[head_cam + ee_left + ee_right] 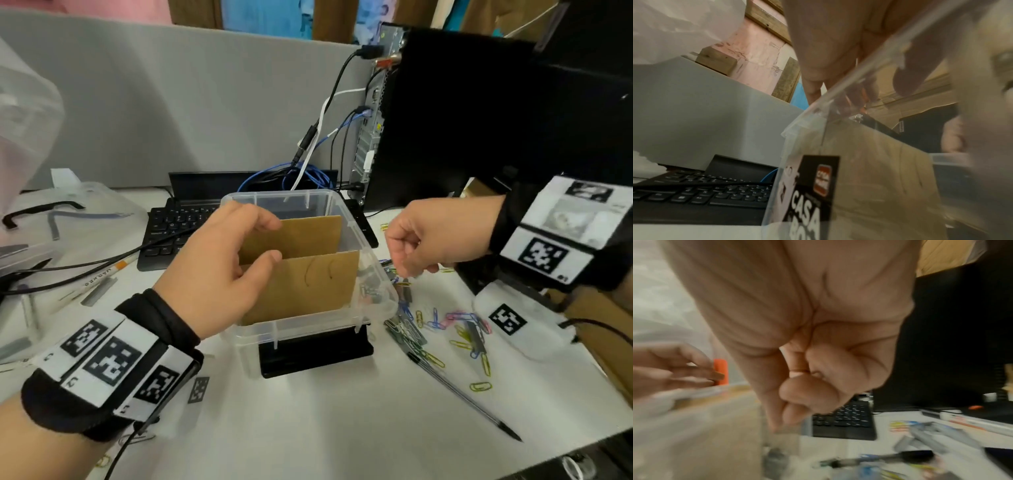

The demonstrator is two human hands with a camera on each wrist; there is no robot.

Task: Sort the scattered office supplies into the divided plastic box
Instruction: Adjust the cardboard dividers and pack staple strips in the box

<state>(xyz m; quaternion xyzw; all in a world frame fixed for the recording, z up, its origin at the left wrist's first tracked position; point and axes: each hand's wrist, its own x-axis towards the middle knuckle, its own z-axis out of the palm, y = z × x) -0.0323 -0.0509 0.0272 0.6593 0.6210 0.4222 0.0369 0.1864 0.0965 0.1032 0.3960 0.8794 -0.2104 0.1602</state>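
A clear plastic box (371, 236) with brown cardboard dividers (308, 284) stands mid-desk on a black stand (315, 353). My left hand (270, 240) grips its left side, fingers curled over the rim onto the dividers; in the left wrist view the fingers (838, 65) reach inside the clear wall (869, 178). My right hand (407, 260) hovers just past the box's right rim with fingers curled tight (797, 402); nothing shows between them. Below it lie coloured paper clips (455, 322), staple strips (404, 329) and a black pen (462, 390). Some clips (370, 291) sit in the right compartment.
A black keyboard (171, 233) lies behind and left of the box. A black computer tower (479, 120) with cables stands at the back right. A marker (102, 274), staple strips (99, 291) and a clear lid (85, 212) lie at left.
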